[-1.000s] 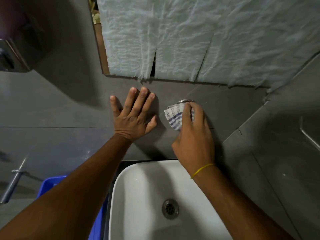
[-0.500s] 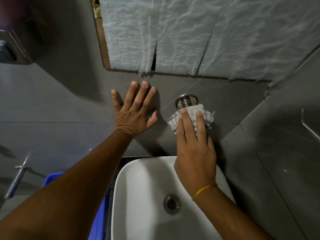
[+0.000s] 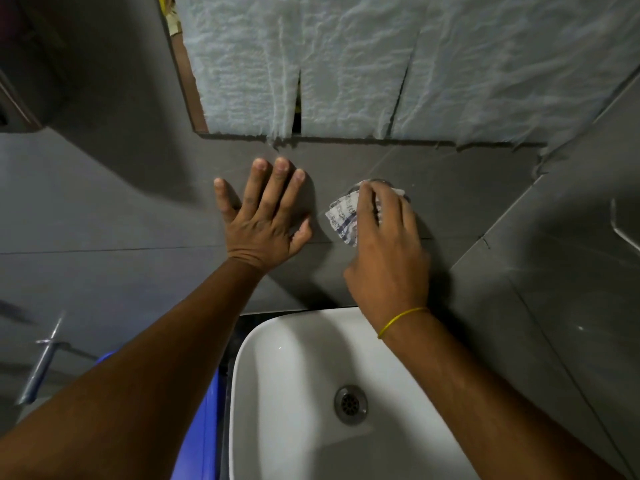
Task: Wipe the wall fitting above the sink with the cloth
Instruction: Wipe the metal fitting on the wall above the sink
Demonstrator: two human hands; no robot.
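A round metal wall fitting (image 3: 381,182) sits on the grey tiled wall above the white sink (image 3: 277,375); only its top rim shows. My right hand (image 3: 388,251) presses a white cloth with blue checks (image 3: 343,216) over the fitting, fingers curled around it, a yellow band on the wrist. My left hand (image 3: 266,216) lies flat on the tiles just left of the cloth, fingers spread, holding nothing.
A mirror covered with white paper sheets (image 3: 381,64) hangs above the fitting. A blue tub (image 3: 207,410) stands left of the sink. A metal tap handle (image 3: 45,355) sticks out at far left. The side wall (image 3: 571,237) closes in on the right.
My right hand has moved up with the cloth and now covers the fitting, which showed bare half a second ago. The left hand has stayed flat on the wall.
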